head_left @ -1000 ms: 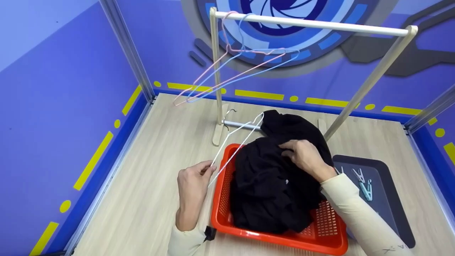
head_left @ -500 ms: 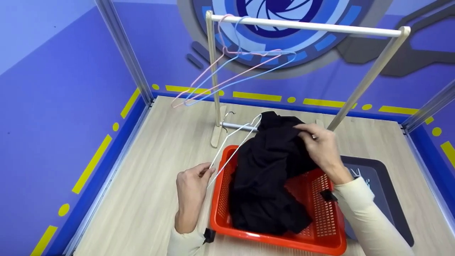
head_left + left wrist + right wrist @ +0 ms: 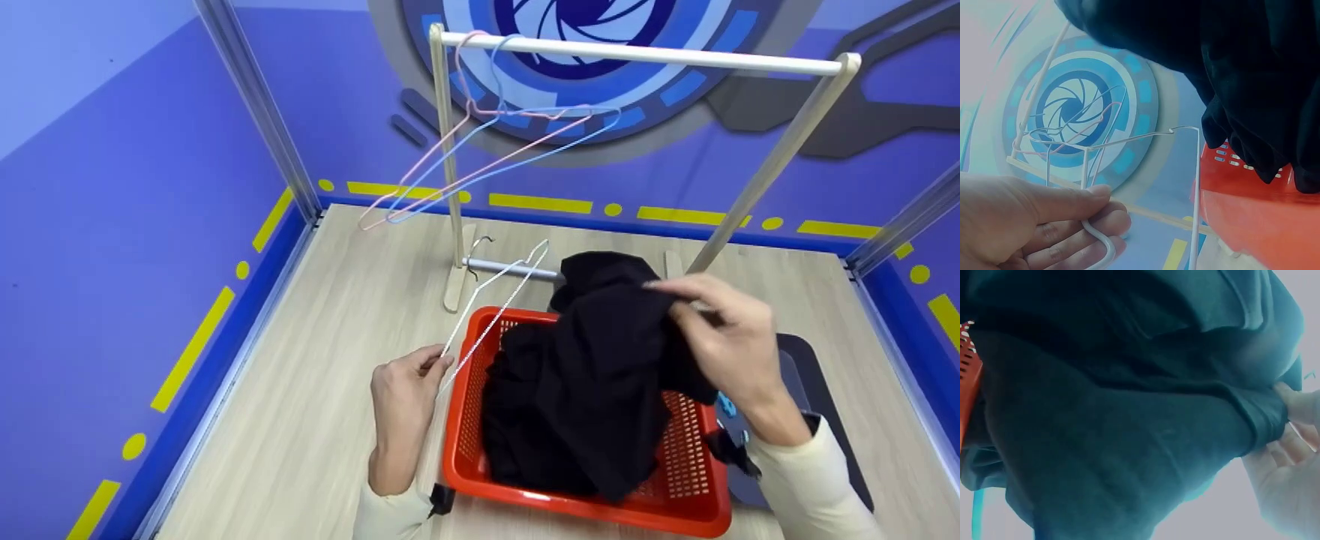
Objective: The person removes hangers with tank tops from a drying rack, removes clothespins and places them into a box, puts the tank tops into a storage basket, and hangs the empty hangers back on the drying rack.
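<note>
My left hand (image 3: pixel 405 394) pinches a white wire hanger (image 3: pixel 491 324) at its near end, left of the basket. In the left wrist view the thumb and fingers close round the hanger's wire (image 3: pixel 1085 185). Over the red basket, my right hand (image 3: pixel 731 337) pinches the edge of a black garment (image 3: pixel 600 375) and holds part of it up. The rest of the cloth lies bunched in the basket. Close up in the right wrist view, the dark fabric (image 3: pixel 1129 439) fills most of the picture, its folded edge between thumb and fingers (image 3: pixel 1292 450).
The red perforated basket (image 3: pixel 585 514) stands beneath the cloth. Behind it is a wooden rack with a white rail (image 3: pixel 645 52), where a pink hanger (image 3: pixel 409 176) and a blue hanger (image 3: pixel 551 163) hang. A dark tray (image 3: pixel 814 375) with clothespins (image 3: pixel 726 405) lies to the right.
My right hand has moved right and toward me, drawing the black garment off the far end of the white hanger's area and lifting it over the basket. The left hand stays put.
</note>
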`<state>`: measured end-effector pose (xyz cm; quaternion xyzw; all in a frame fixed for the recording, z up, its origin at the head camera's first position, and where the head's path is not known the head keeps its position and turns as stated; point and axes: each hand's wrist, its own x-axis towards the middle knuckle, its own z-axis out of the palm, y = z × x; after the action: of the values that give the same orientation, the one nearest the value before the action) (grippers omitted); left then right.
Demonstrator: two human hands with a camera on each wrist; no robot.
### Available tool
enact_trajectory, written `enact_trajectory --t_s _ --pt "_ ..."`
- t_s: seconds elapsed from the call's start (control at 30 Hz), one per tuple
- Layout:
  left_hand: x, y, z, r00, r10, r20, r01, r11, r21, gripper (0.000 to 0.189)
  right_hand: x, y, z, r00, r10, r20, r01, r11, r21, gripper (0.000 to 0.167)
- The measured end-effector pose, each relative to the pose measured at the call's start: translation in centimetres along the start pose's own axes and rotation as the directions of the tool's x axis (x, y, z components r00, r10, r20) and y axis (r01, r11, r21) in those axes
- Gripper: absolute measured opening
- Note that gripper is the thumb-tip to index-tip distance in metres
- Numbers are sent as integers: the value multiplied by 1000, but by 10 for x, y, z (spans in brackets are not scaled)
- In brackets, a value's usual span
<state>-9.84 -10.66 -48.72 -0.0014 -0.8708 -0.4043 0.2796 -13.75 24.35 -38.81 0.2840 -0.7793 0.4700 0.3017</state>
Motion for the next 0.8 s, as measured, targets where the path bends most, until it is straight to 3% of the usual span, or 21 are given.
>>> enact_trajectory --t_s 0.2,0.33,0.5,0.7,0.73,0.8 --pt "0 0 0 1000 -16 6 16 1000 -8 14 -26 4 18 980 -58 190 54 998 26 48" --pt "0 0 0 1000 -12 1 12 1000 -6 14 -42 9 34 937 -49 346 43 999 23 49" --pt "1 0 -1 1000 -9 0 9 1000 -11 14 -62 12 51 842 -39 537 60 998 -22 43" --pt "0 0 -1 1000 -18 4 18 1000 -16 13 -75 11 64 722 5 692 87 991 -98 36" --pt "0 0 -1 1000 -18 4 18 1000 -16 13 -75 11 64 699 16 715 79 992 -100 37" --pt "0 0 0 1000 -17 1 17 1000 -14 13 -70 9 60 634 46 772 41 995 -93 38"
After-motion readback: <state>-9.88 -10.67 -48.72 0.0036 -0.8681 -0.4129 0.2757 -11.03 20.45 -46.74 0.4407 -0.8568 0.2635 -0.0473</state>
